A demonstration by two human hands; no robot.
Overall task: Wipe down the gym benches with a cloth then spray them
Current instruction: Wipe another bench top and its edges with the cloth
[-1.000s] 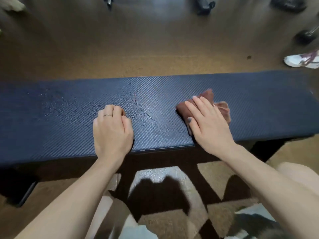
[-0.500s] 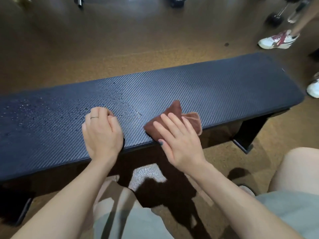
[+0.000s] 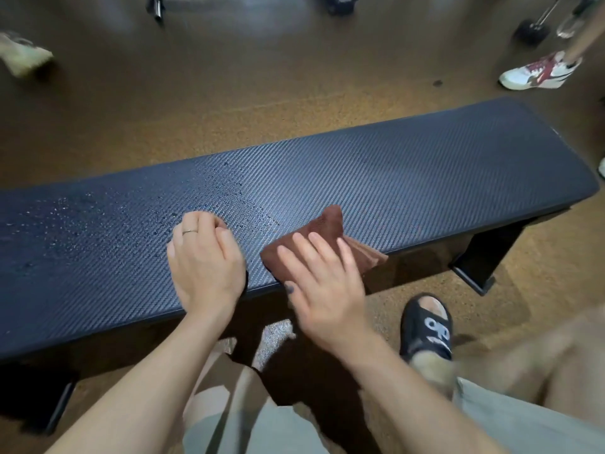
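A long dark blue gym bench (image 3: 425,178) with a woven texture runs across the view. Water droplets cover its left part. A folded brown cloth (image 3: 327,229) lies at the bench's near edge, one corner hanging over it. My right hand (image 3: 322,283) presses flat on the cloth, fingers spread, palm past the bench edge. My left hand (image 3: 204,260), with a ring on one finger, rests on the bench just left of the cloth, fingers curled under, holding nothing.
The floor is brown speckled rubber. Another person's white and red shoe (image 3: 540,72) stands beyond the bench's right end, another shoe (image 3: 23,57) at far left. Dumbbells (image 3: 532,31) lie at the back right. My foot in a black sandal (image 3: 425,326) is under the bench's near side.
My right hand has slid the cloth left along the near edge, closer to my left hand. The view has shifted, showing the bench's right end. The left hand stays put.
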